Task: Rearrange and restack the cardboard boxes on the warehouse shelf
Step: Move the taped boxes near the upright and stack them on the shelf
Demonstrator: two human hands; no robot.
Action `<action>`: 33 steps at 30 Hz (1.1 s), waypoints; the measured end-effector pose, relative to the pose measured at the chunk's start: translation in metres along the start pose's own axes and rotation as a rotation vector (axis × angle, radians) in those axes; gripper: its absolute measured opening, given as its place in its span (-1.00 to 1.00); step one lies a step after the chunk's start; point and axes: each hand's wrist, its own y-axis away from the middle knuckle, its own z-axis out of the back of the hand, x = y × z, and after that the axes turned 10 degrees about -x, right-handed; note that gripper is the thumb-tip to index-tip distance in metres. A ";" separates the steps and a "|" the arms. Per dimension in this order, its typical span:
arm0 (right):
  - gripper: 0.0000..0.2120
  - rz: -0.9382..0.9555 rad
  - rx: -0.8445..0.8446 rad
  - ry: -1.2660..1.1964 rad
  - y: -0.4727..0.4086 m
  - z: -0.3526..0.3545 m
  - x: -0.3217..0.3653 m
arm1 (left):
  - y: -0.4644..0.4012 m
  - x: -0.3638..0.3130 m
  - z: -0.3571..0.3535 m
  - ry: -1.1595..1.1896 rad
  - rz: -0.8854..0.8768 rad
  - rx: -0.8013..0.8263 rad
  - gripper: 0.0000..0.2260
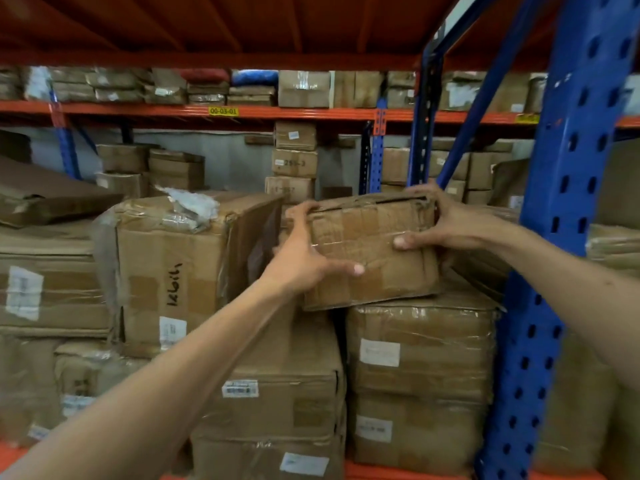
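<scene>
Gripping a worn, taped cardboard box [370, 249] from both sides atop the stacked cartons on a warehouse shelf: left hand [304, 254] wrapping the box's left edge with thumb pressing its front, right hand [446, 221] clamping the upper right corner. Sitting tilted, apparently resting on the plastic-wrapped carton [420, 351] below. Leaning just beside it at left, a larger box [180, 268] marked in black pen. Standing close at right, the blue rack upright [568, 216].
</scene>
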 end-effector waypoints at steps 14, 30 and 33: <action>-0.37 0.039 -0.645 0.748 0.101 0.030 0.007 | 0.013 -0.046 -0.074 -0.052 -0.269 0.019 -0.05; 0.08 0.123 -0.098 0.935 0.050 0.057 0.005 | 0.007 -0.043 -0.082 -0.119 -0.235 0.042 -0.02; 0.03 0.134 -0.091 0.916 0.051 0.058 0.002 | 0.010 -0.043 -0.082 -0.116 -0.223 0.049 -0.02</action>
